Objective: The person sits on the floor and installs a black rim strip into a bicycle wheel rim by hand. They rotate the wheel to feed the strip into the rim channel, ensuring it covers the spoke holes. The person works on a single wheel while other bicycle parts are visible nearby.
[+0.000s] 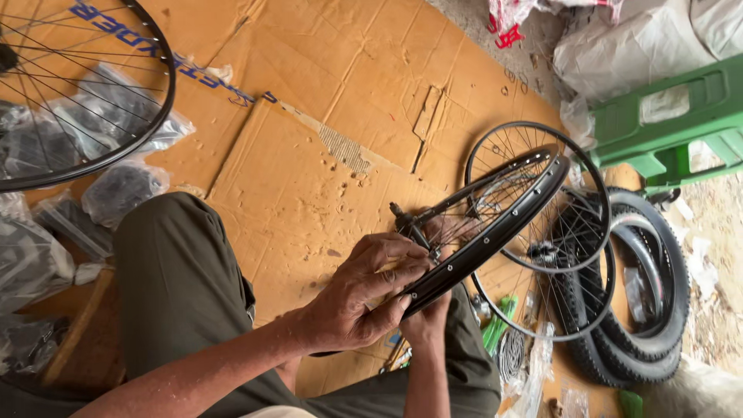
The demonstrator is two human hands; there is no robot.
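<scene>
Head view, looking down over lap and floor.

Left hand (pixel 364 290): grip closed on black wheel rim (pixel 495 232), fingers curled over near edge of rim, fingertips pressed at spoke holes. Forearm entering from near left, across olive trouser leg (pixel 174 286).

Right hand (pixel 433 313): reaching up from below, behind rim, mostly hidden by it; fingers visible through spokes near hub axle (pixel 404 218). Grip apparently closed around hub or spokes; exact hold not discernible.

Rim held tilted, edge-on, centre of frame, above lap and cardboard sheet (pixel 325 116) spread on floor. Hub axle end protruding toward left.

Right of held rim: second spoked wheel (pixel 542 232) lying flat, overlapping stack of knobby black tyres (pixel 642 310). Green plastic crate (pixel 673 124) far right. White sacks (pixel 619 39) beyond crate.

Far left: another large spoked wheel (pixel 77 93) resting over clear bags of dark parts (pixel 124 190).

Near, below rim: green small part (pixel 495 325) and clear plastic wrappers (pixel 534 371) on floor.
</scene>
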